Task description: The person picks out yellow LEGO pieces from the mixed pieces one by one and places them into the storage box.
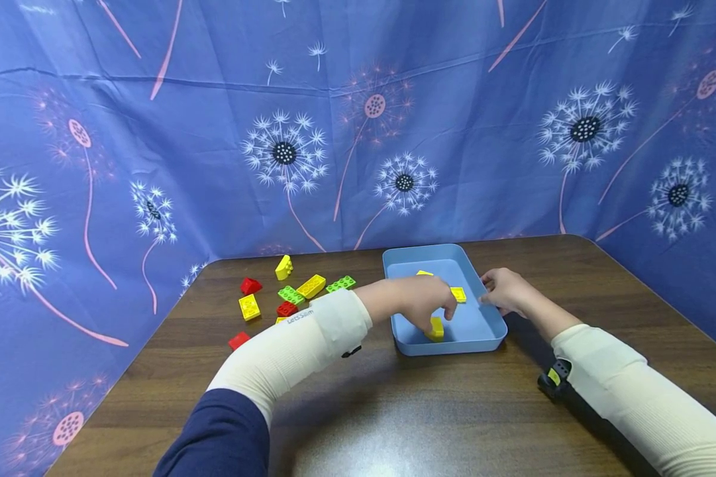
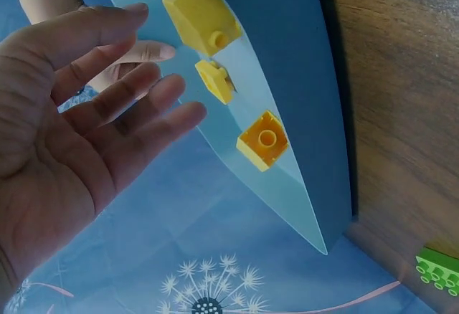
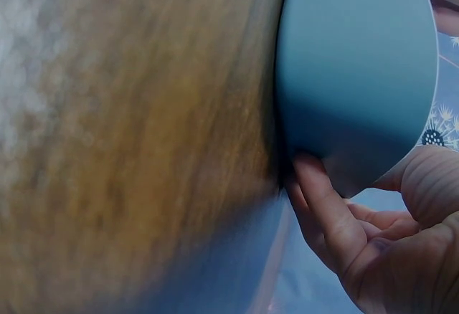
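A shallow blue tray stands on the table with yellow toy building bricks inside. My left hand hovers over it, fingers loosely spread and holding nothing in the left wrist view. Below those fingers lies a yellow brick near the tray's front; a small yellow brick sits near the right wall. Another yellow brick shows its hollow underside. At the tray's right side, my right hand grips the wall, with its fingers against the outside and the thumb at the rim.
Left of the tray, loose bricks are scattered on the brown table: a green brick, a long yellow brick, a red brick and several more. A blue dandelion-print cloth hangs behind the table.
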`<state>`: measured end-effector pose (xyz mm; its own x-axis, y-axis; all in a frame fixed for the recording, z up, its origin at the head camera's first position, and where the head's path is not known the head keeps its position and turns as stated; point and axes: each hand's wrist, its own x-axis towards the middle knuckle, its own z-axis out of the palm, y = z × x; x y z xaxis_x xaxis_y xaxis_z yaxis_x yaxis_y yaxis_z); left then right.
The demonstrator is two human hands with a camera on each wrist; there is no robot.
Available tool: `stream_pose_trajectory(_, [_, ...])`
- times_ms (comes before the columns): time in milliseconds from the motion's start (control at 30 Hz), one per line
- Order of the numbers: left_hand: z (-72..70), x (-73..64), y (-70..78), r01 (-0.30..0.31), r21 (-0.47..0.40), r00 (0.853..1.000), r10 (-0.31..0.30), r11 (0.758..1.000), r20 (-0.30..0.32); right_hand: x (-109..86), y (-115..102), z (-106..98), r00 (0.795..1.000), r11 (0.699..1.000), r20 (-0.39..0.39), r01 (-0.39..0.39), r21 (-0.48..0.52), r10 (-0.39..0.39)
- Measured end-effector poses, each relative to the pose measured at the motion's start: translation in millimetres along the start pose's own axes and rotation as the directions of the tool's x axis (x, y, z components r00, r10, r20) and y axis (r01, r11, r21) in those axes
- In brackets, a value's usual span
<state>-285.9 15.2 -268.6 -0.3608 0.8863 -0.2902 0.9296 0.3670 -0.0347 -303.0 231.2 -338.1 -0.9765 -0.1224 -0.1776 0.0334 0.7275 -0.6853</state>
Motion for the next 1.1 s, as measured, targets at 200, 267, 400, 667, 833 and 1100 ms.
stream_pose_trajectory(200, [-1.6,-4.1,-2.4,0.012,-0.020,1.000,-0.012,1.000,-0.005,0.5,0,0,1.000,1.000,0.001,-0.005,0.001,0.005])
stream_pose_trajectory(267, [-1.3,-5.3,-3.7,0.002,-0.021,1.000,-0.002,1.000,-0.013,0.3,0,0,1.000,1.000,0.001,-0.007,-0.002,0.007])
stream_pose_trajectory(400, [-0.4,-7.9,-6.2,-0.016,-0.023,0.999,0.015,1.000,-0.033,0.0,-1,1,1.000,1.000,0.000,-0.011,-0.004,0.011])
stream_pose_trajectory(667, [-2.4,-11.1,-8.2,-0.013,-0.065,0.999,0.010,0.998,-0.044,0.4,-1,0,1.000,1.000,0.005,-0.008,0.001,0.008])
stream_pose_trajectory(833, [-3.1,-16.3,-10.1,-0.019,-0.079,0.997,0.013,0.997,-0.074,1.4,-1,-1,1.000,1.000,0.010,-0.009,0.000,0.009])
stream_pose_trajectory(1100, [2.4,-28.7,-14.0,0.002,-0.121,0.994,-0.015,0.993,-0.108,0.9,-1,0,1.000,1.000,0.012,-0.007,0.012,0.006])
